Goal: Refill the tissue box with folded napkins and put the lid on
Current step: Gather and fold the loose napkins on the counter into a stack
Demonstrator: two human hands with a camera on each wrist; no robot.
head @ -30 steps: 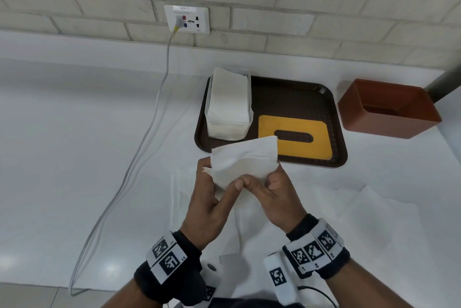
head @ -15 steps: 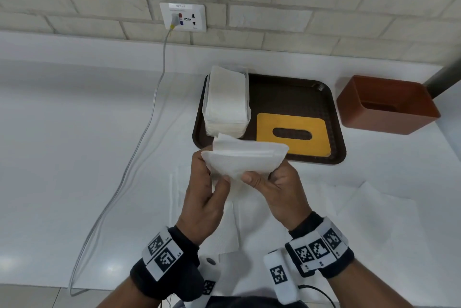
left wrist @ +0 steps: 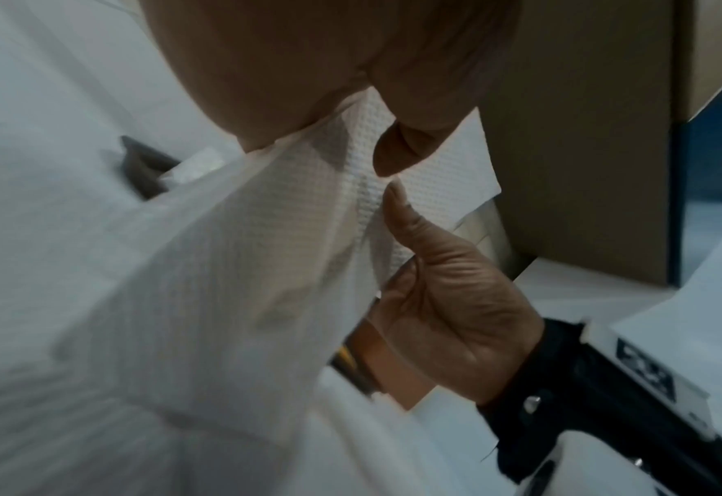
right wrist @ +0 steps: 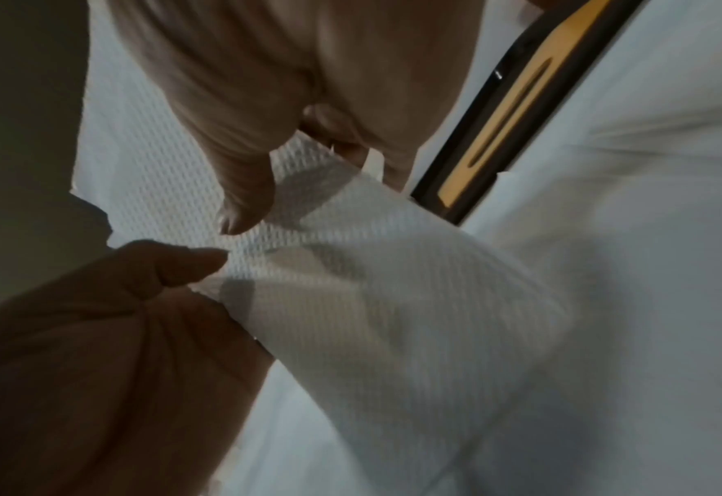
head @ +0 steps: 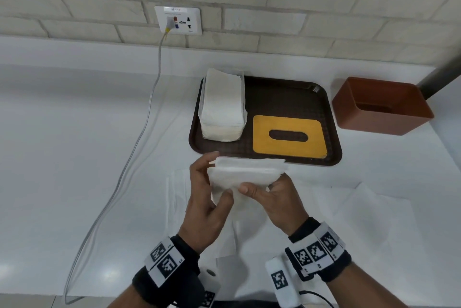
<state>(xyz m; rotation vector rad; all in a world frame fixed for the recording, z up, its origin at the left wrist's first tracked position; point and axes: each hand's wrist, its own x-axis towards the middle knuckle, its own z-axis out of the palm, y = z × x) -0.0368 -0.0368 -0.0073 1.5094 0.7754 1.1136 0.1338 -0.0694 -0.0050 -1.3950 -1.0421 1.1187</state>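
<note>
A: Holding the napkin pinched between left hand and right hand, thumbs nearly meeting. What fails here?

B: I'd judge the thin embossed paper could tear or spring unfolded if the thumbs drag apart.

A: Where's the rest?

B: Tissue box at two o'clock, off the tray; lid and napkin stack at twelve, on it.

A: Views differ?

B: Wrist views show the weave and thumb tips; only the head view shows the box.
</note>
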